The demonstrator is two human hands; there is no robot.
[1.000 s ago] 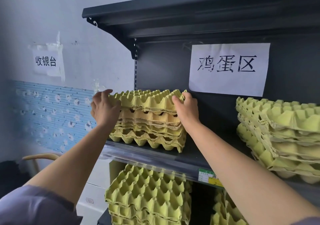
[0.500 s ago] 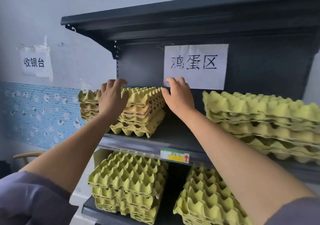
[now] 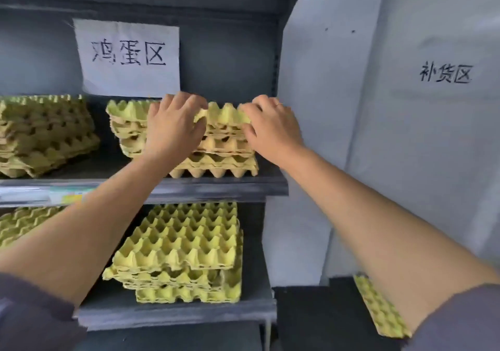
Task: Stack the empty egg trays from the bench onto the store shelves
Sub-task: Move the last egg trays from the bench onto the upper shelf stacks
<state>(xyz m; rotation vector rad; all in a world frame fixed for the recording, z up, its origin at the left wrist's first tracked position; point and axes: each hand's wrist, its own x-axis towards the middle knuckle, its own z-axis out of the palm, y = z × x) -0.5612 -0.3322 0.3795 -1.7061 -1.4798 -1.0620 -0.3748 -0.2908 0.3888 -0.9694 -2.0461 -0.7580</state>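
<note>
My left hand and right hand both grip the top egg tray, fingers curled over its bumpy peaks, thumbs pressed to the ragged front edge. It caps a stack of yellow moulded-pulp trays at the right end of the dark metal upper shelf. A second stack sits to the left. Behind hangs a paper sign. A skewed pile rests on the lower shelf, cone-shaped cups up.
</note>
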